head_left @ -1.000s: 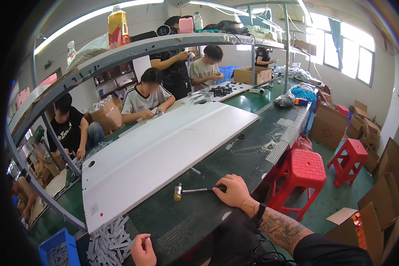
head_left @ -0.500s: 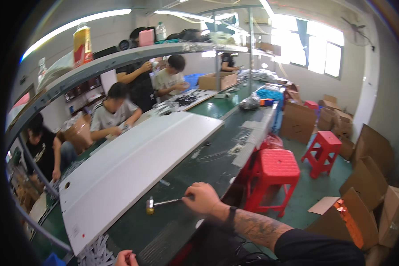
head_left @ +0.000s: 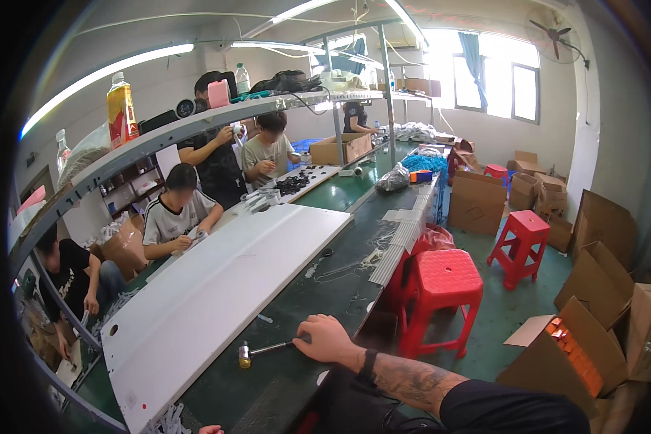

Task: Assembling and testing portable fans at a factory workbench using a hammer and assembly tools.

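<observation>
My right hand (head_left: 328, 338) is closed around the handle end of a small hammer (head_left: 271, 349). The hammer's head has a dark face and a yellowish face, and it lies at or just above the dark green tabletop (head_left: 296, 304); I cannot tell if it touches. Only a sliver of my left hand (head_left: 210, 430) shows at the lower edge, its fingers mostly cut off. Beyond the hammer lies a long white board (head_left: 224, 289) with a hole near its left end. A heap of grey-white strips (head_left: 168, 421) sits at the board's near corner.
A metal shelf (head_left: 195, 116) with bottles runs over the bench. Several people work across it, one (head_left: 181, 213) beside the board. Black parts (head_left: 296, 181) lie farther back. Red stools (head_left: 448, 278) and open cardboard boxes (head_left: 568, 351) stand on the floor to the right.
The view has tilted up a little, and my left hand has slipped almost out of the lower edge. My right hand keeps its hold on the hammer, nearly in place.
</observation>
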Demonstrator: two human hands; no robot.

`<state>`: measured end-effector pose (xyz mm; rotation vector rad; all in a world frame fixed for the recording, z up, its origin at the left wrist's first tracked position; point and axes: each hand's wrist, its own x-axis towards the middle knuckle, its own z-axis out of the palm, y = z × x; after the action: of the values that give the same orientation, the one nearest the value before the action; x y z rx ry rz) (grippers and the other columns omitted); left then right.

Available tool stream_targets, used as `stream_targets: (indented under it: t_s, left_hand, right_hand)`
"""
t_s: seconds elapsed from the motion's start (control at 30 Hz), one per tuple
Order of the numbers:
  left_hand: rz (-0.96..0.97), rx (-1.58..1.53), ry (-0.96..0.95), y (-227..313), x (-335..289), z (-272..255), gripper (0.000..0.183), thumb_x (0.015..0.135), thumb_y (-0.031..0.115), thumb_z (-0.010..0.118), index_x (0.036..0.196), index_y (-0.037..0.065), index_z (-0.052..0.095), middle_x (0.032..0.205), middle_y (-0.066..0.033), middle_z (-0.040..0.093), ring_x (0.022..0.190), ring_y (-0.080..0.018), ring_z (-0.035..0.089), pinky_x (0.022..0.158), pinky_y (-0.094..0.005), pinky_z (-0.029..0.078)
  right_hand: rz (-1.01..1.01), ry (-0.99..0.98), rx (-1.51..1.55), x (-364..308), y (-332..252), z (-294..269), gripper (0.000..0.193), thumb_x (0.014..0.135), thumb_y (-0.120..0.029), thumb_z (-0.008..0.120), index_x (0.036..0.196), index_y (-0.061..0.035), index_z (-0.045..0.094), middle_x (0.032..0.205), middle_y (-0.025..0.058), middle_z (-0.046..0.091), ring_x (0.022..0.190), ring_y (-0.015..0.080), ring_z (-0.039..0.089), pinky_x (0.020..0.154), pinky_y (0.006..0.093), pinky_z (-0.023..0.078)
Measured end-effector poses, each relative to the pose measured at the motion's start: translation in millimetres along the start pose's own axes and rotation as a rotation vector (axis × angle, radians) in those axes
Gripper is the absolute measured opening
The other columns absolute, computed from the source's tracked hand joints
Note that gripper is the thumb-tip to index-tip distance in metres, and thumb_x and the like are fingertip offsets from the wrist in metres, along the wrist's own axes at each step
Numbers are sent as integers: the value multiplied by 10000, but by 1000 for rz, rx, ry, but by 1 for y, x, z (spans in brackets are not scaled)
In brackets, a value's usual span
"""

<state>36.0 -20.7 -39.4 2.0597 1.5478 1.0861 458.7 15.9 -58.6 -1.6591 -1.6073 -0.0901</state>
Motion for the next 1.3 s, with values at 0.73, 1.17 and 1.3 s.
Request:
stream_targets:
  t_s: [0.73, 1.17, 1.3]
  left_hand:
    - [17, -167, 77, -31, 2, 24, 150, 961, 86, 793, 1095, 27, 759, 875, -83, 711, 751, -207, 674, 711, -350, 543]
    - [24, 447, 543, 9, 10, 1, 596, 867, 268, 934, 1372, 83, 678, 1167, -93, 680, 1100, -310, 620, 933, -470, 488]
    - [-250, 566, 438, -3, 26, -6, 810, 830, 400, 960, 1515, 143, 611, 1286, -122, 695, 1380, -394, 533, 1130, -645, 360]
  right_hand:
    - [-63, 16, 40, 15, -8, -6, 241, 865, -333, 843, 829, -97, 807, 849, 135, 750, 883, 383, 731, 796, 512, 580]
    - [-30, 26, 74, 7, -5, 1, 146, 864, -194, 857, 888, -67, 788, 881, 106, 718, 899, 345, 700, 823, 464, 550]
    - [-23, 35, 74, 7, -2, -1, 146, 868, -195, 851, 887, -66, 785, 881, 103, 714, 895, 345, 695, 827, 460, 546]
